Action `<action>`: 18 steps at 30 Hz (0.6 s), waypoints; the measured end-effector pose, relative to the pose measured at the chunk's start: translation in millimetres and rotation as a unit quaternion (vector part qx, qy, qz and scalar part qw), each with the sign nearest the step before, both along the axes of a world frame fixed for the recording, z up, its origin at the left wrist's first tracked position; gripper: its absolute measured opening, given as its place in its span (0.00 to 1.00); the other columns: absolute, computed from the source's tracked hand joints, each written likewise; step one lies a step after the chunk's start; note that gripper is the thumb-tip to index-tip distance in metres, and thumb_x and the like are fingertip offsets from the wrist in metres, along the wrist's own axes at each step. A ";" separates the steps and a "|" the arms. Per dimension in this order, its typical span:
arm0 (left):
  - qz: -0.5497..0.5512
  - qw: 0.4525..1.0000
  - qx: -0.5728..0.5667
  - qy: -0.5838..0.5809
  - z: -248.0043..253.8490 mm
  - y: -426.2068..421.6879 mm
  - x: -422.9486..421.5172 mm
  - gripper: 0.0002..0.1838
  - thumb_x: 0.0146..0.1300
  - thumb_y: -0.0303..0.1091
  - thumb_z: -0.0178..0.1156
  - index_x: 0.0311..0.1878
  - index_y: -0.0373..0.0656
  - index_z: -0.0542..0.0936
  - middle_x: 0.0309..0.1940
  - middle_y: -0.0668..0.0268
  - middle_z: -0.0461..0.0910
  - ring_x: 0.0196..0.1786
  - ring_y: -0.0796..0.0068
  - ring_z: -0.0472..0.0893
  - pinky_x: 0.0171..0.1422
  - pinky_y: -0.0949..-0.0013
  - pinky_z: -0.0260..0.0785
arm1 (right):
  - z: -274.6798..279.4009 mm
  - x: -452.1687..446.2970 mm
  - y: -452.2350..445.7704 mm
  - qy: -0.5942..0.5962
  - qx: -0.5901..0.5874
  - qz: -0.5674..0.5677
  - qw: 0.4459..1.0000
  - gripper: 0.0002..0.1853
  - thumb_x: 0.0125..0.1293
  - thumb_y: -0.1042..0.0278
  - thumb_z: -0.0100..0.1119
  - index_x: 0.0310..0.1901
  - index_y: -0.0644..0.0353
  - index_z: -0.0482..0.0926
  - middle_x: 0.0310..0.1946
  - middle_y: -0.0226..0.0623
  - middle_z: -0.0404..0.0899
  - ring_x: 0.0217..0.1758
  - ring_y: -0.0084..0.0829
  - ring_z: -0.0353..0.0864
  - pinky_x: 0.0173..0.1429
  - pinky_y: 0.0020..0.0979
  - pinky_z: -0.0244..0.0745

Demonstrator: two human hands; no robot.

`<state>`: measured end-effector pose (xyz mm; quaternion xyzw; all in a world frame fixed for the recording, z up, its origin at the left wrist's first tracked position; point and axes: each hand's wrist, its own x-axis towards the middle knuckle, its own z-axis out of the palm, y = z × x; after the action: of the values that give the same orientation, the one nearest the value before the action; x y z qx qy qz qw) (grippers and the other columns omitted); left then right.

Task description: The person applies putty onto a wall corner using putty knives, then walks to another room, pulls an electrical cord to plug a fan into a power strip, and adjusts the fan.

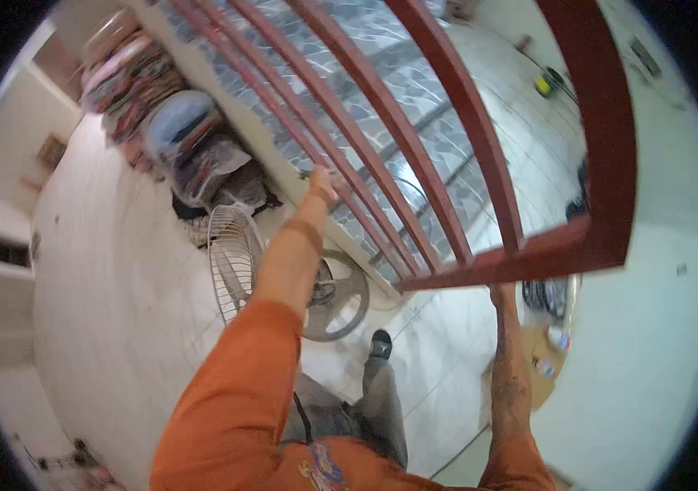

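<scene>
A red-brown slatted wooden frame (pixel 459 147) is held up at an angle in front of me, filling the upper middle and right. My left hand (pixel 324 186) is closed round its thin outer bar at the left side. At the lower rail, my right hand (pixel 503 293) reaches up from below; the rail hides most of its fingers, so their grip does not show. Below my left forearm stands a fan (pixel 233 262) with a wire cage and a round grey base.
Bagged bundles (pixel 177 123) are piled at the upper left. Beyond the slats lies a grey patterned surface (pixel 283 90). A cardboard piece (pixel 539 380) with small items is beside my right forearm. A dark-shod foot (pixel 381 344) is on the tiled floor.
</scene>
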<state>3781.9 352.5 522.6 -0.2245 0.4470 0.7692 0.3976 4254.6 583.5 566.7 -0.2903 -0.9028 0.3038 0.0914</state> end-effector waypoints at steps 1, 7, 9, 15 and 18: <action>-0.007 0.999 0.013 0.033 -13.6 5.3 -0.7 0.16 0.65 0.47 0.41 0.40 0.44 0.67 0.23 0.65 0.68 0.20 0.68 0.67 0.21 0.61 0.56 | -10.0 -35.0 28.3 0.048 -0.157 -0.036 0.986 0.20 0.70 0.55 0.48 0.49 0.65 0.76 0.40 0.41 0.80 0.52 0.34 0.79 0.50 0.35 0.77; 0.048 0.998 -0.019 -0.042 -14.4 19.5 43.7 0.22 0.66 0.55 0.38 0.29 0.46 0.69 0.14 0.68 0.64 0.15 0.71 0.63 0.19 0.61 0.55 | -46.5 -153.3 80.2 0.055 -0.489 -0.152 0.857 0.19 0.71 0.57 0.43 0.41 0.65 0.78 0.32 0.39 0.79 0.44 0.32 0.80 0.47 0.32 0.75; -0.099 0.990 0.104 -0.013 -73.4 12.1 26.0 0.32 0.64 0.53 0.33 0.49 0.37 0.79 0.42 0.53 0.83 0.33 0.57 0.77 0.40 0.49 0.70 | -57.9 -150.9 88.7 0.052 -0.494 -0.159 0.853 0.18 0.71 0.57 0.43 0.39 0.64 0.78 0.30 0.39 0.79 0.42 0.32 0.79 0.45 0.32 0.74; -0.167 0.984 0.059 0.000 -5.1 9.1 69.3 0.35 0.62 0.58 0.31 0.40 0.39 0.83 0.34 0.58 0.82 0.31 0.61 0.76 0.40 0.51 0.65 | -83.6 -148.5 109.1 0.049 -0.497 -0.159 0.852 0.17 0.69 0.59 0.44 0.35 0.64 0.77 0.26 0.40 0.77 0.36 0.32 0.78 0.39 0.33 0.73; -0.187 0.981 0.047 -0.014 -27.4 14.2 66.6 0.38 0.62 0.64 0.32 0.42 0.42 0.82 0.35 0.58 0.83 0.32 0.60 0.76 0.45 0.50 0.64 | -91.0 -145.7 117.4 0.051 -0.492 -0.156 0.855 0.16 0.68 0.60 0.44 0.33 0.63 0.77 0.24 0.40 0.76 0.33 0.32 0.78 0.36 0.34 0.72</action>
<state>3848.5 366.7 495.2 -0.1287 0.4385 0.6983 0.5510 4108.9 700.9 475.7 -0.4183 -0.5726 0.7045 0.0286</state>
